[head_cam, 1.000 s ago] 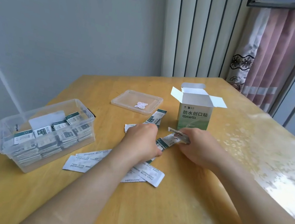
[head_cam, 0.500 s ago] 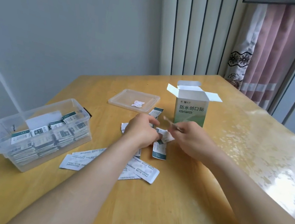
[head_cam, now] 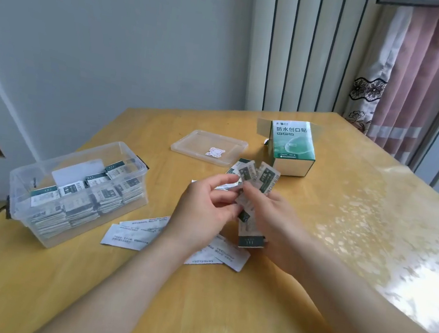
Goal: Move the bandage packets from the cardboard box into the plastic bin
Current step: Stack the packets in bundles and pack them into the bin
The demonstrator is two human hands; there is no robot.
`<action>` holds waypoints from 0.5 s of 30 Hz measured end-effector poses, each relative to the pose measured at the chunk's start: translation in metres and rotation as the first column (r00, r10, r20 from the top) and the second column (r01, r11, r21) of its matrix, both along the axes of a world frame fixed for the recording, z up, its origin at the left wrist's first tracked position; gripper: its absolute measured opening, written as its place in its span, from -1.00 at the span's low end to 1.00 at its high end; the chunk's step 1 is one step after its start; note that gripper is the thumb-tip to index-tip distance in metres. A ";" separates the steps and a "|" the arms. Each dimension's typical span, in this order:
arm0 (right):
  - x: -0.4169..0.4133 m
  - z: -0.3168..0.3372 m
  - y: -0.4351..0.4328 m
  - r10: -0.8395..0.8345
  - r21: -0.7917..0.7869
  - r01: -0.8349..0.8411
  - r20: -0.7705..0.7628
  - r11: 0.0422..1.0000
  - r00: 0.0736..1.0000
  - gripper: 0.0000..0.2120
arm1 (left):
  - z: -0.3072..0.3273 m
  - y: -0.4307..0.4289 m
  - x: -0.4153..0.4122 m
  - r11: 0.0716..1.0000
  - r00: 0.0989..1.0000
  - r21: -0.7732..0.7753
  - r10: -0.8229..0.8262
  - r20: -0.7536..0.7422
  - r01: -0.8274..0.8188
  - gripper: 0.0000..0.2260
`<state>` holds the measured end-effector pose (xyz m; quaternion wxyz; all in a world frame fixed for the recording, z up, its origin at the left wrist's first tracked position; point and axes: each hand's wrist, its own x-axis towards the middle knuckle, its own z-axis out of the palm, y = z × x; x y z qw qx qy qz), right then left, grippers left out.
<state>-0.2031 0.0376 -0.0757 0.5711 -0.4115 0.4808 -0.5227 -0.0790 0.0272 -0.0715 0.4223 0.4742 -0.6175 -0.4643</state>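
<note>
Closest to the person is the bare wood of the tabletop (head_cam: 191, 317), with both arms reaching out over it. A little further on, some loose packets (head_cam: 129, 235) lie flat with their white backs up. They sit at about 7 o'clock from the hands, and a few more hide under the wrists.

Next come the hands, close together and up off the tabletop. The right hand (head_cam: 275, 225) has its fingers curled round a small bunch of bandage packets (head_cam: 266, 177). The bunch spreads out like a fan at the top, and one packet hangs down below. The left hand (head_cam: 203, 212) pinches the near edge of the same bunch with thumb and finger.

At 9 o'clock from the hands is the clear plastic bin (head_cam: 14, 180). It already has rows of packets in it. Its lid (head_cam: 195, 146) lies flat at 12 o'clock, further back. The cardboard box (head_cam: 291, 145) is at 1 o'clock, just behind the fan. It looks tipped onto its back with the printed side up, but it is blurry.

I think the person is gathering packets into one neat pile. Next, the pile needs to go left to the bin and be set in without sliding apart. After that, the loose ones need picking up too.
</note>
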 end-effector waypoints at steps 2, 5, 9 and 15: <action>-0.002 0.003 -0.002 -0.023 0.026 0.021 0.083 0.999 0.996 -0.80 | 0.000 -0.004 0.005 0.997 0.996 -0.070 0.048 0.077 -0.042 -0.66; -0.011 0.007 -0.008 -0.082 0.052 0.075 0.153 0.996 0.985 -0.82 | 0.003 -0.019 0.014 0.965 0.909 -0.221 0.215 0.356 -0.142 -0.74; -0.027 0.010 -0.013 -0.086 0.138 0.066 0.142 0.988 0.986 -0.80 | 0.003 -0.047 0.017 0.980 0.629 -0.189 0.185 0.755 -0.062 -0.63; -0.037 0.011 -0.014 -0.009 0.214 -0.023 0.147 0.977 0.989 -0.80 | 0.000 -0.076 0.010 0.985 0.540 -0.138 0.175 0.823 -0.108 -0.52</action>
